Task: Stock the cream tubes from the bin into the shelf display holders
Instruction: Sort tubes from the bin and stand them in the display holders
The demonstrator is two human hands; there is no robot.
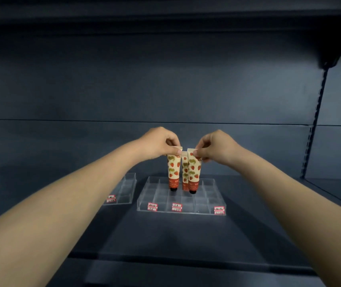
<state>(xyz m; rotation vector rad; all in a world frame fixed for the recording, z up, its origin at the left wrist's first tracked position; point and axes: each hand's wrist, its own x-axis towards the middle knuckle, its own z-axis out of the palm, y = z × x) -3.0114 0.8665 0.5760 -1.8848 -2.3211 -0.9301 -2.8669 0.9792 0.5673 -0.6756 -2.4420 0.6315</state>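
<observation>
A clear acrylic holder [186, 210] with a grid of compartments sits on the dark shelf. Three cream tubes with a strawberry print stand cap-down over its back rows. My left hand [159, 145] pinches the flat top of the left tube [173, 171]. My right hand [213, 149] pinches the top of the right tube [193, 172]. A third tube [184, 175] stands between them, slightly behind; no hand holds it. The black caps of the two held tubes sit at the level of the compartments. The bin is out of view.
A second, smaller clear holder [124, 191] stands to the left, partly behind my left forearm. Red-and-white price labels [176, 207] line the holders' front edges. The shelf's back wall is close behind, another shelf hangs overhead, and a slotted upright [314, 125] stands at right.
</observation>
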